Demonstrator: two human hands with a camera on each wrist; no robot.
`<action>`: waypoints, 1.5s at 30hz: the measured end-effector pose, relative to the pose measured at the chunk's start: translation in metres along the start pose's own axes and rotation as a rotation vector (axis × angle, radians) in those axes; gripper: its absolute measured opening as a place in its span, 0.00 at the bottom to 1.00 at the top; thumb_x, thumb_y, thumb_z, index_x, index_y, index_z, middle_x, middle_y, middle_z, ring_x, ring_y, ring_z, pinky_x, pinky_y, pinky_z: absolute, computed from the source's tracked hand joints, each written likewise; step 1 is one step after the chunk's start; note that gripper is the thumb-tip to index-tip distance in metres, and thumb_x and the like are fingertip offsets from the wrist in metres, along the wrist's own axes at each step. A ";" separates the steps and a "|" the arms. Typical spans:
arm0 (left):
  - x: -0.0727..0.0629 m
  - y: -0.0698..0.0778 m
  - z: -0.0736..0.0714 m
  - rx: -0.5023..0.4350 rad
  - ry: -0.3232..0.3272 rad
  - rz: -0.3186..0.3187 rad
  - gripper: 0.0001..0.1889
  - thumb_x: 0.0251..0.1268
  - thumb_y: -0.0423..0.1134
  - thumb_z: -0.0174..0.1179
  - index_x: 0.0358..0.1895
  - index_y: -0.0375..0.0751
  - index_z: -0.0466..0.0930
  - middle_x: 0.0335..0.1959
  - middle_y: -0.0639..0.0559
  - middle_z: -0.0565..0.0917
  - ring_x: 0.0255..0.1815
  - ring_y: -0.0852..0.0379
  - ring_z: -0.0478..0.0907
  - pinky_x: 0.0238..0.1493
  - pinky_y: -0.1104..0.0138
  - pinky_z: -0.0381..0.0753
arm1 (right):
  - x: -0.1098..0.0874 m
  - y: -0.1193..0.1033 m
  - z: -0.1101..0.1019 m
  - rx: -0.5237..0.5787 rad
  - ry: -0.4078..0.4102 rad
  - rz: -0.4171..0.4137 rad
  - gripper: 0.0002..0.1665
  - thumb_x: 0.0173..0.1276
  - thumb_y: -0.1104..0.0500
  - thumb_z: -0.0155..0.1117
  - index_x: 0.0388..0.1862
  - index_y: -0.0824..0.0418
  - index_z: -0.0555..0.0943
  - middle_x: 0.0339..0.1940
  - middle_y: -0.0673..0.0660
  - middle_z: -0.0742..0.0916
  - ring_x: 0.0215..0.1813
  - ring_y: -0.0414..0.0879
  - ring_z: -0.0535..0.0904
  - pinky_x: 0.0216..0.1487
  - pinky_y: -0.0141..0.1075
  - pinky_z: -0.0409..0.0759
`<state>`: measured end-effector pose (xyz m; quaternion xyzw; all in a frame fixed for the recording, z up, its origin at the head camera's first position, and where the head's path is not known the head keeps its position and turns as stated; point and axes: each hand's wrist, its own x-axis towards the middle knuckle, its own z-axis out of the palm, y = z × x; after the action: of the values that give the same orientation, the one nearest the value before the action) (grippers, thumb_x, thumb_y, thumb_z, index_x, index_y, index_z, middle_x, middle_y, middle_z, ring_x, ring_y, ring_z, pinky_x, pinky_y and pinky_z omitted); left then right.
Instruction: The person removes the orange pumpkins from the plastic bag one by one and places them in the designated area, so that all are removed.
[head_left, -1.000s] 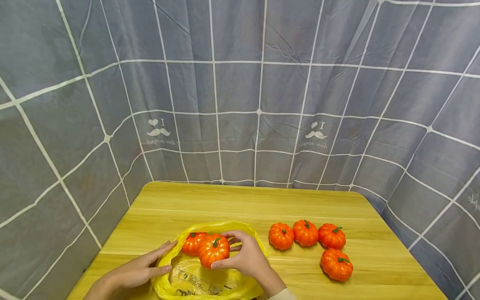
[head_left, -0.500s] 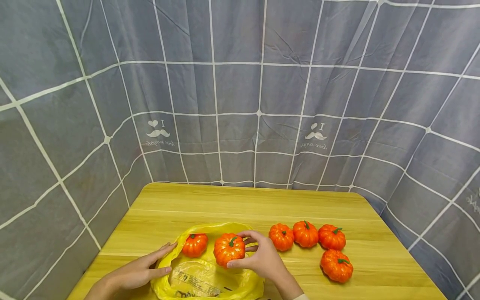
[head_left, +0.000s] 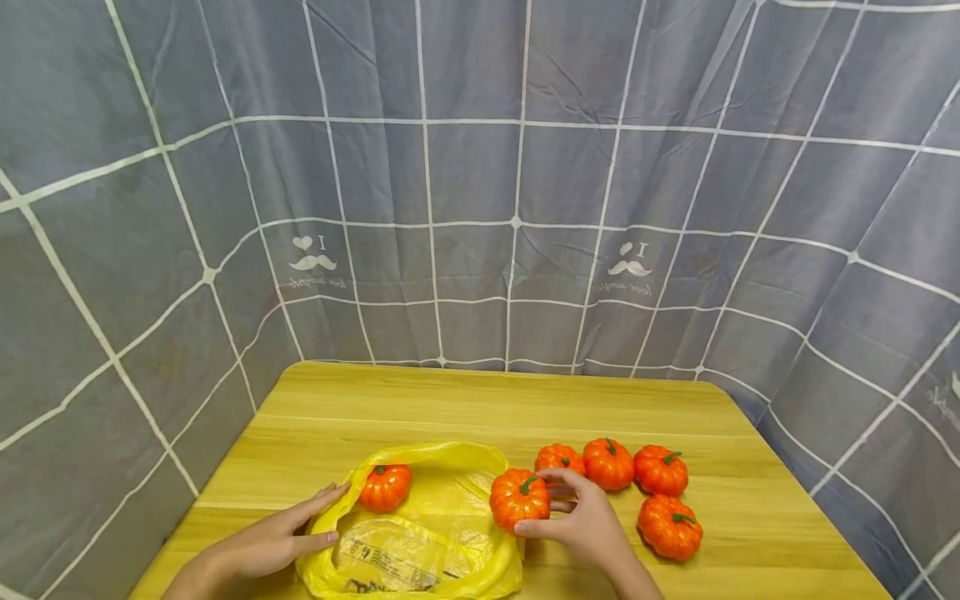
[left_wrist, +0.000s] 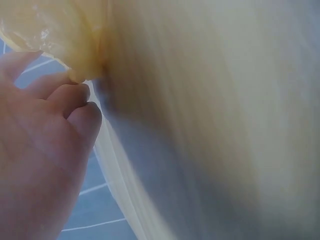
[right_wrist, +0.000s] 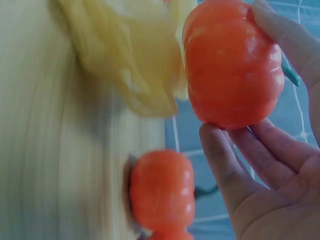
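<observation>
A small orange pumpkin (head_left: 520, 502) with a green stem is in my right hand (head_left: 581, 521), pinched between thumb and fingers above the right rim of the bag. The right wrist view shows this pumpkin (right_wrist: 232, 65) up close, clear of the tabletop. My left hand (head_left: 273, 533) grips the left rim of a yellow plastic bag (head_left: 450, 467), which lies with its mouth spread wide. In the left wrist view, fingers (left_wrist: 67, 97) bend against the bag (left_wrist: 50, 30). Another pumpkin (head_left: 386, 488) sits inside the bag at the back left.
Several more pumpkins stand right of the bag: one pumpkin (head_left: 558, 458) partly behind my right hand, others (head_left: 660, 471) beside it, and a nearer one (head_left: 670, 527). They rest on a wooden table (head_left: 480, 408). A grey gridded curtain (head_left: 480, 183) surrounds the table's back and sides.
My right hand has carried its pumpkin rightward, from over the bag's middle to its right rim. The left hand stays at the left rim, and the other pumpkins have not moved.
</observation>
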<state>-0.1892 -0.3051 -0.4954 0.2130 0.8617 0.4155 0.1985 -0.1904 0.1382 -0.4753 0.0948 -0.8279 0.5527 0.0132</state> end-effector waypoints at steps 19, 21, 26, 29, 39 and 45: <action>0.000 0.001 0.000 -0.034 -0.006 -0.007 0.36 0.80 0.47 0.52 0.81 0.37 0.49 0.78 0.25 0.43 0.75 0.22 0.38 0.64 0.26 0.46 | -0.029 0.029 -0.071 -0.180 0.075 0.197 0.42 0.45 0.55 0.88 0.58 0.68 0.80 0.52 0.60 0.86 0.48 0.56 0.86 0.46 0.45 0.85; 0.000 0.001 0.000 -0.033 -0.005 -0.002 0.36 0.80 0.47 0.52 0.81 0.37 0.49 0.78 0.25 0.43 0.75 0.22 0.38 0.64 0.26 0.46 | -0.030 0.029 -0.074 -0.224 0.101 0.215 0.43 0.43 0.53 0.89 0.58 0.68 0.81 0.52 0.61 0.86 0.47 0.56 0.86 0.46 0.46 0.84; 0.000 0.001 0.001 -0.039 -0.003 -0.008 0.36 0.80 0.47 0.52 0.81 0.37 0.49 0.78 0.24 0.43 0.75 0.21 0.38 0.63 0.25 0.46 | -0.031 0.026 -0.075 -0.334 0.152 0.234 0.45 0.39 0.49 0.90 0.55 0.69 0.82 0.51 0.64 0.86 0.45 0.53 0.85 0.44 0.43 0.84; 0.000 0.000 0.002 -0.038 0.001 -0.018 0.36 0.80 0.47 0.52 0.81 0.37 0.49 0.78 0.25 0.43 0.75 0.22 0.38 0.64 0.25 0.45 | -0.030 0.026 -0.074 -0.399 0.159 0.230 0.46 0.40 0.47 0.89 0.55 0.70 0.82 0.49 0.63 0.86 0.43 0.51 0.83 0.43 0.41 0.81; 0.000 -0.001 0.002 -0.052 -0.021 -0.040 0.36 0.80 0.47 0.51 0.81 0.37 0.48 0.78 0.23 0.44 0.74 0.19 0.39 0.63 0.25 0.47 | -0.032 0.028 -0.069 -0.516 0.137 0.207 0.48 0.44 0.40 0.85 0.54 0.72 0.82 0.51 0.67 0.86 0.53 0.60 0.82 0.56 0.58 0.76; 0.001 -0.003 0.001 -0.038 -0.025 -0.030 0.35 0.81 0.46 0.51 0.81 0.36 0.49 0.77 0.22 0.44 0.74 0.19 0.39 0.62 0.25 0.48 | -0.029 0.025 -0.064 -0.565 0.118 0.203 0.46 0.46 0.40 0.85 0.52 0.73 0.82 0.50 0.66 0.85 0.53 0.62 0.81 0.57 0.59 0.76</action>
<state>-0.1905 -0.3054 -0.4980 0.2015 0.8542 0.4261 0.2195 -0.1714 0.2106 -0.4765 -0.0280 -0.9518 0.3038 0.0318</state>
